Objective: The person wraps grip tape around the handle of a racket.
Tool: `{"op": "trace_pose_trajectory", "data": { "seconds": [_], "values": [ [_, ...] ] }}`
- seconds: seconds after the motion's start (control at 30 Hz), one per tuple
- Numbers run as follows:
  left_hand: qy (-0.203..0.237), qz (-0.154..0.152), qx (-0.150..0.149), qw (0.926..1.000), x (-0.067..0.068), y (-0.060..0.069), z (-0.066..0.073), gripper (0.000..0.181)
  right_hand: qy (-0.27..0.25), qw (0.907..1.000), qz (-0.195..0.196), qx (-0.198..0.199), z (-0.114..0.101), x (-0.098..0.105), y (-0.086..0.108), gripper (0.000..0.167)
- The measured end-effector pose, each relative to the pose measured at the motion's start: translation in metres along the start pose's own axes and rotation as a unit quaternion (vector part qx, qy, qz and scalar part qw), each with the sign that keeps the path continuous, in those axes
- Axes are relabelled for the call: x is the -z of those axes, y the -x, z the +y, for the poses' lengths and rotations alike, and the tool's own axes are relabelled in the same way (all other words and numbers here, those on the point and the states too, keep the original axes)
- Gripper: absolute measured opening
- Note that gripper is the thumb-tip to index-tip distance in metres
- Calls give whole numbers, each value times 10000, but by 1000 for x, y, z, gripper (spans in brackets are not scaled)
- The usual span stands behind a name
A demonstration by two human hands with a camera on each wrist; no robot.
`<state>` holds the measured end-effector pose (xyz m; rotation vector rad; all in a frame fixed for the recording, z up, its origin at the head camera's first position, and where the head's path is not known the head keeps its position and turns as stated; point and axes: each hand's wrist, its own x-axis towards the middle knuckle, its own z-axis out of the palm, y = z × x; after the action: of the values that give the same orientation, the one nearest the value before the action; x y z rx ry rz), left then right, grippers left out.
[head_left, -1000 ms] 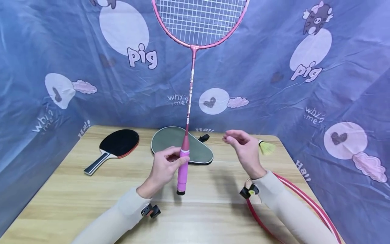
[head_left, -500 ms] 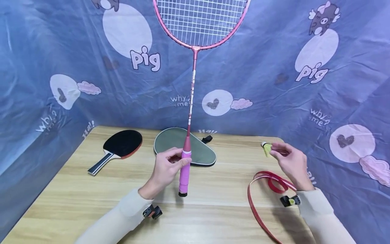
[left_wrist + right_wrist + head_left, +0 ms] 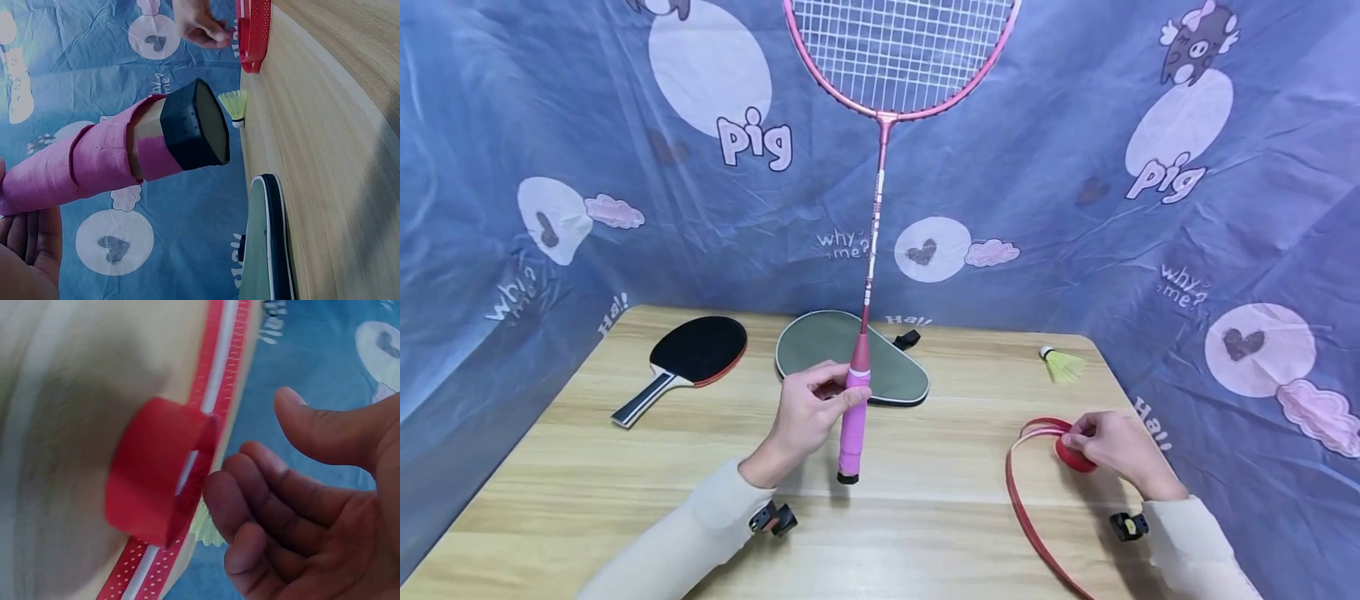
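Observation:
My left hand (image 3: 808,417) holds a badminton racket (image 3: 852,425) upright by its pink-purple handle, thumb and fingers pinching near the handle's top. In the left wrist view the handle's pink wrap (image 3: 106,153) ends near a black butt cap (image 3: 194,125), with a bare wood-coloured patch showing beside the cap. At the right of the table lies a red perforated grip tape (image 3: 1026,517) with a white stripe, its end coiled in a loop (image 3: 150,472). My right hand (image 3: 1116,450) is just beside that loop. In the right wrist view its thumb and loosely bent fingers stand apart, holding nothing.
A black table tennis bat (image 3: 700,350) lies at the left of the wooden table (image 3: 715,475). Behind the racket handle is a green bat case (image 3: 820,342). A yellow shuttlecock (image 3: 1062,364) lies at the back right. Blue patterned cloth (image 3: 700,233) encloses the table's back and sides.
My right hand has moved from near the bat case rightward past the shuttlecock, then down to the red tape's loop. The left hand and racket have stayed nearly still.

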<state>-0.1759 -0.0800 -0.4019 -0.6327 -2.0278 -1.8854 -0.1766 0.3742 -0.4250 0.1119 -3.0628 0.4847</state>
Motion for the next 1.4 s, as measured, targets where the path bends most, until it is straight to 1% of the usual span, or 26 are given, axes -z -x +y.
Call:
{"op": "trace_pose_trajectory", "data": {
  "seconds": [0.1,0.27,0.37,0.5,0.67,0.73,0.8,0.9,0.93,1.0,1.03,1.1,1.13,1.17,1.2,1.27,1.33,1.4],
  "values": [
    [-2,-34,20,10000,0,2,1,26,190,9997,-12,151,-2,-7,2,14],
    [-26,-20,-23,10000,0,2,2,25,337,9992,120,165,-4,-15,4,20],
    [-52,-28,-16,10000,1,3,3,24,386,9989,217,168,-4,-18,5,19],
    [-26,-31,-5,10000,1,3,4,24,379,9987,275,205,-2,-20,5,11],
    [-20,-23,-6,10000,1,2,3,25,327,9984,445,154,0,-17,6,13],
    [-17,-32,14,10000,1,2,3,25,211,9978,607,188,1,-14,5,13],
    [-4,-35,23,10000,1,2,3,25,-11,9965,808,213,1,-11,5,12],
    [32,-30,19,10000,1,2,2,25,-298,9919,1224,138,1,-3,5,6],
    [40,-23,10,10000,1,2,2,24,-366,9901,1354,49,1,1,5,4],
    [52,-2,-14,10000,1,2,2,24,-507,9856,1599,-223,0,8,6,9],
    [54,2,-20,10000,1,3,3,24,-664,9828,1673,-401,0,12,6,13],
    [51,8,-34,10000,1,3,2,23,-1196,9742,1767,-732,-2,19,6,20],
    [43,7,-35,10000,1,3,2,23,-1565,9670,1812,-873,-3,22,6,21],
    [37,7,-33,10000,1,3,2,23,-1984,9572,1863,-980,-4,25,6,22],
    [30,7,-29,10000,1,3,2,23,-2409,9453,1922,-1068,-5,28,5,20],
    [19,0,-24,10000,1,3,2,23,-3192,9175,2082,-1138,-7,34,4,15],
    [29,-19,-28,10000,1,3,2,24,-3918,8837,2289,-1150,-11,39,1,11],
    [54,-40,-38,10000,1,3,2,24,-4504,8491,2509,-1154,-15,44,-1,14]
  ]
}}
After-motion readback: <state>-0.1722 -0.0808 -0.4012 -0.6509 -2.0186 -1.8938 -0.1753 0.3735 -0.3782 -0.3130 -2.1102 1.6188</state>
